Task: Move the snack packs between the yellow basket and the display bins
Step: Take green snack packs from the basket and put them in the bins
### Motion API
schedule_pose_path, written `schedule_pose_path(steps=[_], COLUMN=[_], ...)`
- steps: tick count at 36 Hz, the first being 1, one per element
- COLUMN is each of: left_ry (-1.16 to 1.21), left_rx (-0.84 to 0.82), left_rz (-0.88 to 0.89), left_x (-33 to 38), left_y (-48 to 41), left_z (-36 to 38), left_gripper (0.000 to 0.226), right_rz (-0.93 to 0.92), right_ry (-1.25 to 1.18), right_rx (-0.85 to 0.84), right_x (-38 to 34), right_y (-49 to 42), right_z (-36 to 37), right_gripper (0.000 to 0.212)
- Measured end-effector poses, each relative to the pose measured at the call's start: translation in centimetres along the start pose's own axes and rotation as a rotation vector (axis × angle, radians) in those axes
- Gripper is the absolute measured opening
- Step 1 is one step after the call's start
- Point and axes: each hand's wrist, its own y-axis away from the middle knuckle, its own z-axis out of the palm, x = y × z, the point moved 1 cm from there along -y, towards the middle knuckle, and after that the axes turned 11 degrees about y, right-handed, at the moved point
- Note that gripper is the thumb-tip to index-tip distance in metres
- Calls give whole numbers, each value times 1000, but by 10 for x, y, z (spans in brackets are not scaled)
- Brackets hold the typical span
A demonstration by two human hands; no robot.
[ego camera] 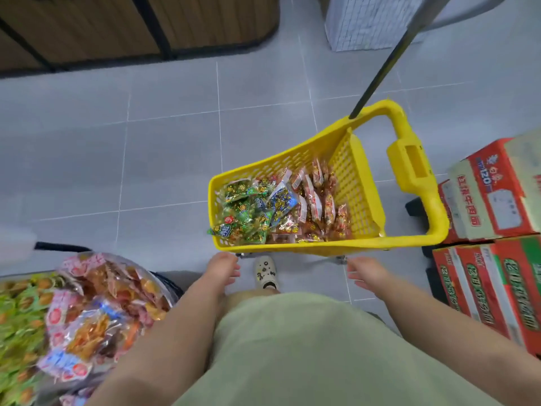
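Starting at the left hand [224, 268]: empty, fingers relaxed and slightly bent, tips just under the near-left corner of the yellow basket [292, 249]. Cannot tell whether touching the rim or merely beside it. Over to the right hand [364, 273], at 3 o'clock from the left: likewise empty, fingers loose and apart, tips pointing to about 10 o'clock, just short of the rim's near-right stretch. Holding nothing, either one.

Outward from both, toward 12 o'clock: snack packs [278, 209] heaped on the basket floor, green at the 9 o'clock side, red and clear toward 3 o'clock, a blue one between. Long axis of the basket from 7 o'clock up to 1 o'clock, ending in the moulded grip and a dark pole [380, 63] rising out of frame. Near rim lying across in front of both hands, so probably a reach over it and down.

Nearer to the green packs: the left hand. Nearer to the red: the right, though neither by much.

Farther out, at 8 o'clock from the left hand: display bins [171, 293], one round and clear, piled with orange and pink packs, another of green packs at the frame's edge. Likely a lift from 12 and a swing across to 8, shortest for the left hand. At 3 o'clock, stacked red cartons [491, 197]. Between the hands, a pale shoe [265, 272] on grey tiles.
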Motion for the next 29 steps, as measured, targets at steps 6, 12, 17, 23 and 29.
schedule_pose_path(steps=[6, 12, 17, 23, 29], left_ry=[-219, -424, -735, -774, -334], left_rx=[91, 10, -197, -110, -99], left_rz=[208, 234, 208, 217, 219], left_x=[71, 103, 91, 72, 94], left_y=[-42, -78, -91, -92, -82], left_z=[-26, -31, -22, -21, -20], left_gripper=[14, 66, 42, 34, 38], right_rz=[-26, -3, 62, 105, 9], right_ry=[-256, -262, -227, -204, -21], right_rx=[27, 4, -24, -62, -80], right_x=[-62, -101, -114, -129, -157], right_y=[-13, -24, -41, -49, -62], right_z=[12, 21, 25, 23, 27], right_gripper=[6, 8, 15, 10, 11])
